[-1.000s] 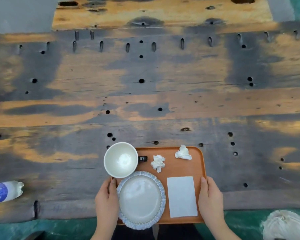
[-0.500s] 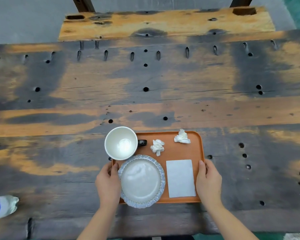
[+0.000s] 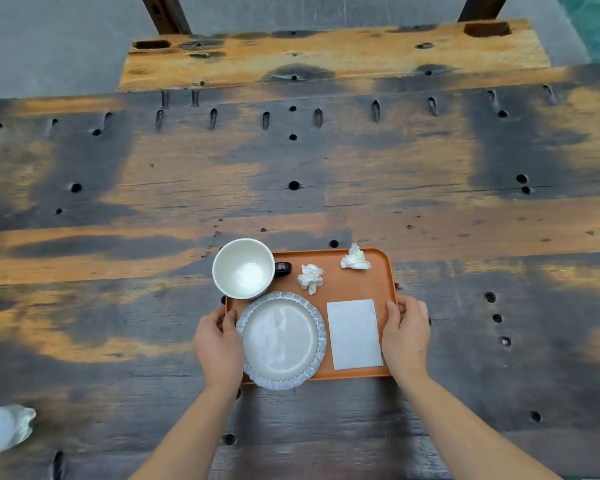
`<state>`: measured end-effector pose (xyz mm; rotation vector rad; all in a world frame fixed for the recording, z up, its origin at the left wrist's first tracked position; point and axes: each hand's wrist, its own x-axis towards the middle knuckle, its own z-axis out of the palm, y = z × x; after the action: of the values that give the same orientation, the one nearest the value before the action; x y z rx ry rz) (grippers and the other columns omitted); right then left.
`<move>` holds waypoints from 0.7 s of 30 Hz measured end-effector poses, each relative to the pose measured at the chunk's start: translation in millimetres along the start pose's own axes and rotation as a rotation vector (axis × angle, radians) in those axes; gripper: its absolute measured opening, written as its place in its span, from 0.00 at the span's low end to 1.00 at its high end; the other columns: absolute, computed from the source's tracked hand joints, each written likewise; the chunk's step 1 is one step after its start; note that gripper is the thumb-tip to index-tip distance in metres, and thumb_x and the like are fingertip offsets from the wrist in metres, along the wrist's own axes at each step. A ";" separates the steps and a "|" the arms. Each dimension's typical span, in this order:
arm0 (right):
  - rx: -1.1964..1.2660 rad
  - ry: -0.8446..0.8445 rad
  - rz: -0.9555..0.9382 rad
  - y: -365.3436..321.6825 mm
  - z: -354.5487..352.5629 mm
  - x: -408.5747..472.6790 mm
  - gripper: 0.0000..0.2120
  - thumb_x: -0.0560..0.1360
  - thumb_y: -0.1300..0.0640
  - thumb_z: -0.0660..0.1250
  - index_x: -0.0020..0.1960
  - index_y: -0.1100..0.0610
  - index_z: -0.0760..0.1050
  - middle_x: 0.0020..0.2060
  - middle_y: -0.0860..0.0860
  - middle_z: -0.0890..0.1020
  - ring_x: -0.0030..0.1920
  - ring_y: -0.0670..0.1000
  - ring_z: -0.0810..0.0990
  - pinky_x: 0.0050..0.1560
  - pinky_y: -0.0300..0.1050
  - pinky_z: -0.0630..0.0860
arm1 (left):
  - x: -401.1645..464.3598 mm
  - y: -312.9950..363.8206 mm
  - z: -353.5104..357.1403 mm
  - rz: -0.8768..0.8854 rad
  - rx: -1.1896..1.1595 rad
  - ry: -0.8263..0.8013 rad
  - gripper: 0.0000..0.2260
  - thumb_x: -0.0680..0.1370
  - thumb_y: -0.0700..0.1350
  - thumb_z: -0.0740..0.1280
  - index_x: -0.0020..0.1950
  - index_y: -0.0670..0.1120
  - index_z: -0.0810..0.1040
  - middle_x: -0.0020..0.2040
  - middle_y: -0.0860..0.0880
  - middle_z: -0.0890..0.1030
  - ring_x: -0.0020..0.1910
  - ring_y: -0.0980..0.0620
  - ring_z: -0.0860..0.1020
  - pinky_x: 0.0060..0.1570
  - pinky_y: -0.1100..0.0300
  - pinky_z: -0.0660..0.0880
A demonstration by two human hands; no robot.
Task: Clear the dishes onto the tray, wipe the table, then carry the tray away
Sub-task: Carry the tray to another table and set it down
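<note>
An orange tray [image 3: 347, 287] lies over the dark wooden table [image 3: 291, 168], near its front edge. On the tray stand a white cup with a dark handle [image 3: 244, 268] at the far left and a white plate with a bluish scalloped rim [image 3: 281, 339] in front of it. Two crumpled white tissues [image 3: 310, 277] [image 3: 354, 258] and a flat white napkin [image 3: 354, 334] lie on the tray's right half. My left hand [image 3: 219, 348] grips the tray's left edge. My right hand [image 3: 405, 336] grips its right edge.
A plastic bottle with a blue label [image 3: 0, 429] lies at the table's front left edge. A wooden bench [image 3: 326, 55] stands beyond the far side of the table, on a grey floor. The tabletop has many small holes.
The tray, held in both hands, has moved away from me over the table, from its front edge toward the middle. My arms have stretched out with it.
</note>
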<state>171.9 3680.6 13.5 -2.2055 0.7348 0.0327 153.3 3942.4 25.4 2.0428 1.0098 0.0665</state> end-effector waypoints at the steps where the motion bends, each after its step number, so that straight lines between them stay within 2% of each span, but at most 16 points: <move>1: -0.004 0.002 0.010 3.3 1.8 0.2 0.07 0.82 0.58 0.60 0.53 0.60 0.76 0.49 0.50 0.73 0.49 0.50 0.75 0.49 0.43 0.67 | 0.3 -1.6 2.3 0.007 0.000 -0.004 0.13 0.83 0.42 0.64 0.65 0.39 0.80 0.59 0.43 0.81 0.59 0.44 0.78 0.60 0.47 0.75; 6: -0.037 0.028 0.052 15.2 7.2 3.2 0.08 0.82 0.57 0.60 0.56 0.60 0.75 0.49 0.49 0.72 0.49 0.48 0.73 0.50 0.43 0.69 | -3.8 -7.3 11.6 0.036 0.003 -0.008 0.12 0.83 0.41 0.64 0.63 0.40 0.81 0.52 0.48 0.79 0.53 0.49 0.76 0.54 0.54 0.71; 10: -0.036 0.029 0.050 16.5 7.6 5.5 0.06 0.82 0.58 0.61 0.54 0.59 0.74 0.49 0.48 0.72 0.49 0.48 0.73 0.51 0.44 0.70 | 0.0 -16.0 17.2 0.045 0.052 -0.018 0.11 0.82 0.41 0.64 0.61 0.41 0.83 0.48 0.48 0.79 0.52 0.46 0.78 0.56 0.47 0.75; 15: -0.026 0.022 0.042 20.5 10.9 6.8 0.04 0.81 0.59 0.61 0.53 0.58 0.74 0.49 0.50 0.73 0.51 0.50 0.74 0.52 0.44 0.71 | 2.5 -21.1 24.3 0.005 0.061 -0.001 0.12 0.82 0.40 0.65 0.63 0.39 0.82 0.54 0.42 0.81 0.55 0.46 0.77 0.58 0.49 0.74; 21: -0.077 0.012 0.041 26.0 13.6 5.1 0.04 0.81 0.58 0.62 0.53 0.57 0.73 0.49 0.49 0.72 0.52 0.50 0.73 0.52 0.44 0.71 | 4.1 -22.6 28.9 -0.008 0.050 0.037 0.11 0.81 0.39 0.66 0.61 0.40 0.82 0.55 0.43 0.80 0.57 0.45 0.77 0.59 0.49 0.74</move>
<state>165.6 3674.2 -14.8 -2.2659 0.7971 0.0692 152.6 3933.5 -10.5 2.0893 1.0519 0.0764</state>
